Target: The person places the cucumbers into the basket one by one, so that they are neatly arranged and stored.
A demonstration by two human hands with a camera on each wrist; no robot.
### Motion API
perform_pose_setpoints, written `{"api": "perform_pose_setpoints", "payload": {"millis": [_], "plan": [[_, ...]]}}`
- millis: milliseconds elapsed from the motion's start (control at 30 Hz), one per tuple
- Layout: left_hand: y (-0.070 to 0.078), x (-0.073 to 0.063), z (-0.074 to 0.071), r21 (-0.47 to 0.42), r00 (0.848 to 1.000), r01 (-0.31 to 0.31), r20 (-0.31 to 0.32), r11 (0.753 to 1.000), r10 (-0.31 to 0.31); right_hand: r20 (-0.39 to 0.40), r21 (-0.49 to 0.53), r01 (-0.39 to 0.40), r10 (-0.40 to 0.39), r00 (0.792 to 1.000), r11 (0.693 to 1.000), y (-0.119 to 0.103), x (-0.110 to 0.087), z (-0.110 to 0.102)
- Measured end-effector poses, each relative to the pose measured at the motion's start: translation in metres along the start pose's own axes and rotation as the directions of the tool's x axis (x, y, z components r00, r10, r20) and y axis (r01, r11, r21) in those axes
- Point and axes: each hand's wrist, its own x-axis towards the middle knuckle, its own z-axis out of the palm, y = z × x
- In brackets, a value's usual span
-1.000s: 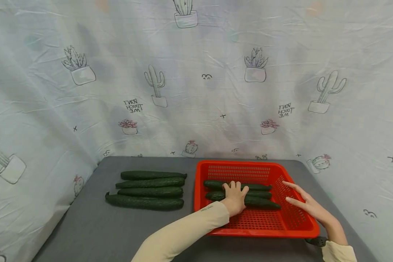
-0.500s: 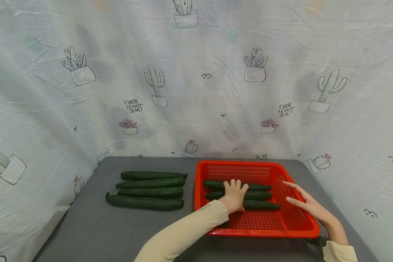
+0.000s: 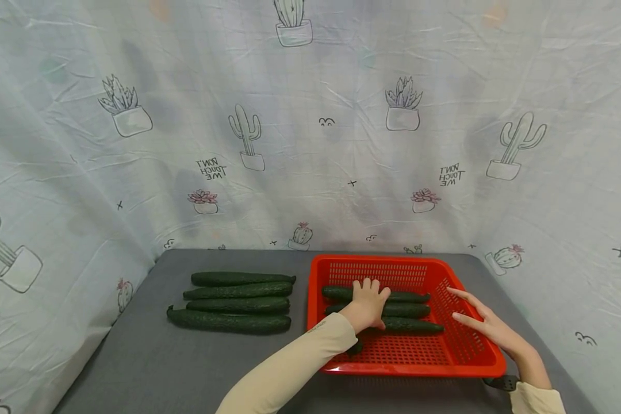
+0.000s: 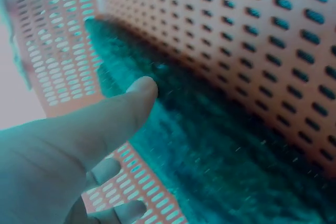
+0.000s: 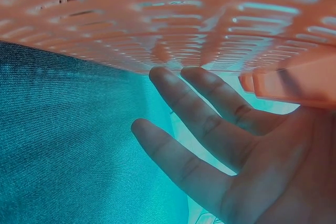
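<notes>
My left hand (image 3: 366, 305) reaches over the dark green cucumbers in the red basket (image 3: 409, 368), its fingers spread across the rear ones. In the left wrist view the thumb lies against a cucumber (image 4: 210, 129), while the other fingertips hang loosely below it. Three cucumbers lie side by side, the front one (image 3: 414, 325) under my thumb. The end of another cucumber (image 3: 356, 348) shows beneath my wrist. At the basket's right side is my right hand (image 3: 489, 325), fingers extended. Its fingertips come right up to the slotted wall (image 5: 173, 51) in the right wrist view.
Several cucumbers (image 3: 230, 321) lie in a row on the grey tabletop (image 3: 134, 368), left of the basket. Behind and at both sides hangs a pale curtain (image 3: 331, 149) printed with potted cacti. A dark wristband (image 3: 501, 383) is on my right wrist.
My left hand has slid slightly left and toward the back, uncovering more of the front cucumber and the cucumber end under the wrist. My right hand and the basket stay put.
</notes>
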Motion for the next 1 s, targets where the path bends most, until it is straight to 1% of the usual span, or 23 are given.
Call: {"api": "perform_pose_setpoints", "payload": {"millis": [200, 433, 600, 700, 1000], "plan": [[-0.007, -0.002, -0.008, -0.047, 1.000, 0.001, -0.031, 0.999, -0.003, -0.001, -0.001, -0.006, 0.006, 1.000, 1.000, 0.000, -0.001, 0.001], [-0.016, -0.010, -0.023, -0.107, 0.996, 0.004, -0.083, 0.994, -0.013, -0.008, -0.017, 0.020, -0.020, 1.000, 1.000, 0.002, 0.000, 0.001], [-0.021, -0.018, -0.031, -0.129, 0.993, -0.001, -0.114, 0.992, -0.014, -0.010, -0.016, 0.024, -0.025, 1.000, 1.000, 0.002, 0.000, 0.001], [-0.024, -0.024, -0.035, -0.161, 0.991, -0.009, -0.131, 0.987, -0.012, -0.010, -0.015, 0.026, -0.026, 1.000, 1.000, 0.002, 0.000, 0.001], [-0.037, -0.044, -0.040, -0.224, 0.981, -0.043, -0.196, 0.974, -0.002, -0.003, -0.005, 0.010, -0.010, 1.000, 1.000, 0.002, -0.001, 0.000]]}}
